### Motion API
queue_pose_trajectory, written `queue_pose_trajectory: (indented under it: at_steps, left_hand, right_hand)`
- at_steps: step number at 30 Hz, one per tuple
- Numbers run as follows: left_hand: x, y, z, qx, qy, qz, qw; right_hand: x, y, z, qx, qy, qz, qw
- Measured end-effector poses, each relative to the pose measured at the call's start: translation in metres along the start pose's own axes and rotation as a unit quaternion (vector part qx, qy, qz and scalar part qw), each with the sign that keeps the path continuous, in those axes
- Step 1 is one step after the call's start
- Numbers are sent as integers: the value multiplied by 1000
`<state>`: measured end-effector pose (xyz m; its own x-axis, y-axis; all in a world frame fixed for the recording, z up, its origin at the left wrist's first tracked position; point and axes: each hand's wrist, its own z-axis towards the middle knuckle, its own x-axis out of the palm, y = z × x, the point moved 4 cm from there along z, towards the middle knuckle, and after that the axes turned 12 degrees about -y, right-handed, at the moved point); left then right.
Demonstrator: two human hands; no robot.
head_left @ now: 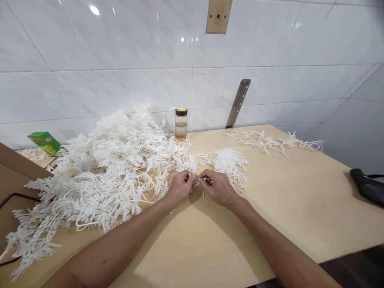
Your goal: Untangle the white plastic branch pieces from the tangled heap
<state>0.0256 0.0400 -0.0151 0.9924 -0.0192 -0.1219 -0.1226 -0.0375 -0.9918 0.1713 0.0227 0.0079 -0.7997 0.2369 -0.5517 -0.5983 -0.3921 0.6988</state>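
With the fingers of the left hand (181,186) and right hand (219,187) pinching a small, white, plastic-looking sprig (197,183) above the pale, wood-toned bench (300,196), brace it left while applying light, controlled force right.

Worktop (288,208) was pale tan, bare across front centre and right. Big heap of white branching sprigs (111,156) covered most of the left. Smaller pile of short white pieces (229,163) sat near centre. Thin white stems (270,141) lay scattered at rear right. Part-filled clear bottle (181,126) stood upright at the back. Black object (367,186) sat at right edge, partly cut off.
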Motion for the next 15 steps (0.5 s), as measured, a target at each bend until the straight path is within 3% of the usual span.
queue_pose_trajectory:
  at_steps: [10, 15]
  left_hand:
    - [0, 0, 3, 21, -9, 36, 999]
    - [-4, 2, 4, 74, -60, 35, 995]
  right_hand:
    - [8, 2, 0, -40, 4, -73, 997]
    - [12, -12, 1, 37, -66, -74, 994]
